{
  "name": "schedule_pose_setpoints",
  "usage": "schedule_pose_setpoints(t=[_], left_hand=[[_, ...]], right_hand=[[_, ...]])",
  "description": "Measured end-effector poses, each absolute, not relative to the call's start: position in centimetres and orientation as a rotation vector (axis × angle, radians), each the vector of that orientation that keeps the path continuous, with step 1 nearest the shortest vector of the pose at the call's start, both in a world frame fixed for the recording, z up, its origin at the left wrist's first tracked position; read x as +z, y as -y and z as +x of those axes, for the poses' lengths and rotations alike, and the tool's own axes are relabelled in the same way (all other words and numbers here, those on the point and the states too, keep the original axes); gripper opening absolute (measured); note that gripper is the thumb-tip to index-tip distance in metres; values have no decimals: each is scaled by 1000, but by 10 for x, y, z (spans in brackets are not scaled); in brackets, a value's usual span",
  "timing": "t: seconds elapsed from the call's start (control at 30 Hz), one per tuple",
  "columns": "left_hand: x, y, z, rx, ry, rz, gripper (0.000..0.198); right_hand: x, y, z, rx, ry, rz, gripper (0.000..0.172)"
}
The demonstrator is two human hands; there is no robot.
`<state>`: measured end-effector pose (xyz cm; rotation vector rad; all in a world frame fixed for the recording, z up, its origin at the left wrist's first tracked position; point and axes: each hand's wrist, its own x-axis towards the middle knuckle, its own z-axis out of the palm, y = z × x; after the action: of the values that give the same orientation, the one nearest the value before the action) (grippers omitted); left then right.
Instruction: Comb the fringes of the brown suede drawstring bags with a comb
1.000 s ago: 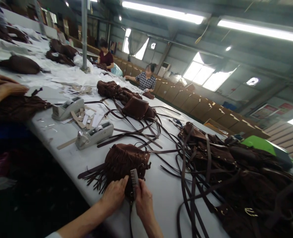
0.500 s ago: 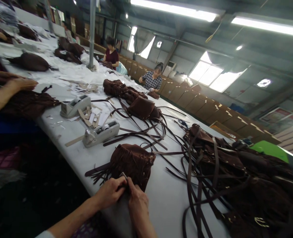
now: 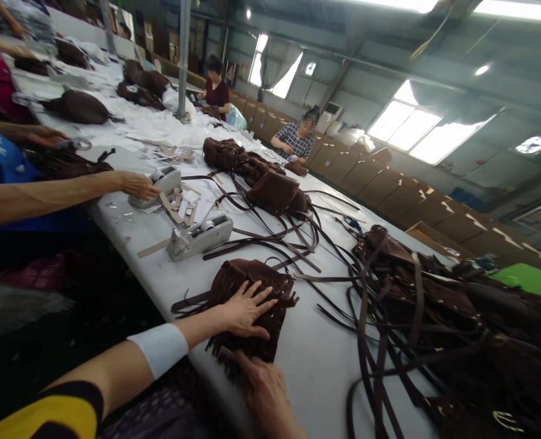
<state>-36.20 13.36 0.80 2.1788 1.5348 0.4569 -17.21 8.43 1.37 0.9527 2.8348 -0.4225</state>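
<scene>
Spreading my left hand wide, I'm steadying the bag near the worktop's edge, right hand pinching a comb.

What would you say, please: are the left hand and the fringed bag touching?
Touching: the head view shows the left hand spread on the fringed bag.

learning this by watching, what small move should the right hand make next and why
Probably a short pull of the comb down through the fringe: the right hand has it, partly hidden, at the fringe by the bag's near edge, and the left hand lies spread on the bag, which should steady it.
</scene>
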Motion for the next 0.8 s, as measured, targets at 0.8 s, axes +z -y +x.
schedule_pose_setpoints(t=[0.8], left_hand=[[18, -152, -357, 435, -1509, 2080, 53]], right_hand=[[8, -107, -142, -1494, -2546, 2116, 53]])
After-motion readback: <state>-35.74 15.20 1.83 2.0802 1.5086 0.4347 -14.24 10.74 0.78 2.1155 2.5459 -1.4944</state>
